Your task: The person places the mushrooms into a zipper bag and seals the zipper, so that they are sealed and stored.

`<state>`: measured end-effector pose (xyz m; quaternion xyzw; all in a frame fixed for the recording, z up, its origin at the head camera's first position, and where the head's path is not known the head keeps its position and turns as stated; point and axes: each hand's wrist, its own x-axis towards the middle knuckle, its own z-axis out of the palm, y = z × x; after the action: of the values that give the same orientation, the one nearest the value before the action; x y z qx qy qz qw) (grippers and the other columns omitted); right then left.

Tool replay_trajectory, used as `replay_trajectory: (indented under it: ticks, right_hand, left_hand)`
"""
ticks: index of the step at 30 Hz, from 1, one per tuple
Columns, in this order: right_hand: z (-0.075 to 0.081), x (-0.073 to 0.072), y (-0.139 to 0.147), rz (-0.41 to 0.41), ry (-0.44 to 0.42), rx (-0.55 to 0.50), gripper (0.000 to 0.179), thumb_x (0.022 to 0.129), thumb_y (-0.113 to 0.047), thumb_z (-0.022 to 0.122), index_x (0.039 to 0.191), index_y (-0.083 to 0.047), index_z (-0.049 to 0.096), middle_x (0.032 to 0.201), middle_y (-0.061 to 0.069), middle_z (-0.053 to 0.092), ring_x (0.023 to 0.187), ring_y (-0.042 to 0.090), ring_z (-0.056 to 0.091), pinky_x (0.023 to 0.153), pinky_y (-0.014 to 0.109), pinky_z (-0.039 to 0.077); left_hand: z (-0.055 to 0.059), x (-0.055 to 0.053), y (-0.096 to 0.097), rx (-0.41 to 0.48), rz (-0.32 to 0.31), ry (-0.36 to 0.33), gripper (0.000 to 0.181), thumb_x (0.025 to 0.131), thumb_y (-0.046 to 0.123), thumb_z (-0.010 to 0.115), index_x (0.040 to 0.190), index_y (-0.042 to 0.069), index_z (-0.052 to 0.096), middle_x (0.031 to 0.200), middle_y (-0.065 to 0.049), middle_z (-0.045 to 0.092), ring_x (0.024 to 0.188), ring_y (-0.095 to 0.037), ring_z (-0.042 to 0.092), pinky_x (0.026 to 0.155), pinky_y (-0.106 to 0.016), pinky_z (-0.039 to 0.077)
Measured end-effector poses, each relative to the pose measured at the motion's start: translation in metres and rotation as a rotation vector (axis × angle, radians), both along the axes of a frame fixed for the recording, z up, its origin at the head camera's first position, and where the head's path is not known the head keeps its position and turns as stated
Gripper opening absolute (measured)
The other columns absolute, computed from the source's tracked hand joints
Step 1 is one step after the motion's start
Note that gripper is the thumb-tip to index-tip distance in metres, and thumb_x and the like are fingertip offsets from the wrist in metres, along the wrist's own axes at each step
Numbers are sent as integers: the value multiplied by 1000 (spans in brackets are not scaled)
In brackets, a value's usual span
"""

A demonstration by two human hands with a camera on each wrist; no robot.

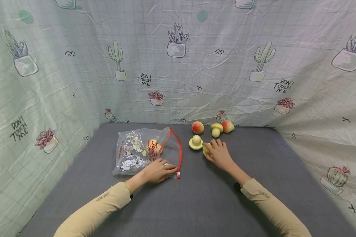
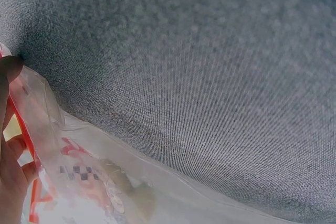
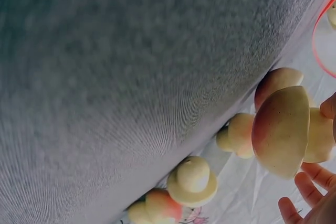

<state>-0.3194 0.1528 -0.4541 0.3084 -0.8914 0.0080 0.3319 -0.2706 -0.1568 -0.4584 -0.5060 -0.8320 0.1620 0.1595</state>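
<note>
A clear zip bag [image 1: 145, 131] with a red slider edge and printed cartoons lies on the table, a pale yellow object [image 1: 153, 147] inside it. My left hand [image 1: 158, 171] grips the bag's near edge by the red zip; in the left wrist view, fingers [image 2: 16, 174] show at the zip strip. In the right wrist view, my right hand [image 3: 320, 195] pinches a toy mushroom [image 3: 281, 132] by its stem, its cap yellow and red. From the head view, that right hand [image 1: 219, 155] mostly covers the mushroom, just right of another mushroom [image 1: 196, 142] standing cap down.
Behind the right hand are more toy mushrooms: one with a red cap [image 1: 197, 127], a yellow one [image 1: 216, 129] and a red-and-yellow one [image 1: 227, 126]. A cactus-print cloth [image 1: 195, 72] hangs around the grey table [image 1: 178, 210] at the back and sides.
</note>
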Motion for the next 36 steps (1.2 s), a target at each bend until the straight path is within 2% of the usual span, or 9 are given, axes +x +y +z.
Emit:
replay_trajectory:
  ticks: [15, 25, 36]
  right_hand:
    - [4, 8, -15, 79, -50, 7, 40, 76, -26, 65, 113, -18, 54, 97, 7, 50, 84, 23, 43, 66, 38, 34]
    - [7, 10, -29, 92, -80, 25, 37, 73, -28, 65, 104, -14, 52, 100, 5, 51, 86, 21, 41, 68, 37, 35]
    - [10, 6, -46, 127, -26, 27, 35, 69, -29, 65, 96, -13, 49, 92, 2, 50, 83, 21, 39, 68, 36, 34]
  left_hand:
    - [0, 1, 0, 10, -12, 4, 44, 86, 33, 53, 128, 24, 48, 124, 8, 55, 89, -17, 55, 72, -32, 41]
    - [-2, 2, 0, 17, -20, 26, 38, 88, 32, 50, 126, 25, 51, 123, 8, 56, 89, -16, 55, 69, -30, 40]
    - [-3, 0, 2, -2, -13, 52, 38, 87, 32, 52, 125, 26, 51, 121, 8, 56, 87, -16, 55, 70, -30, 42]
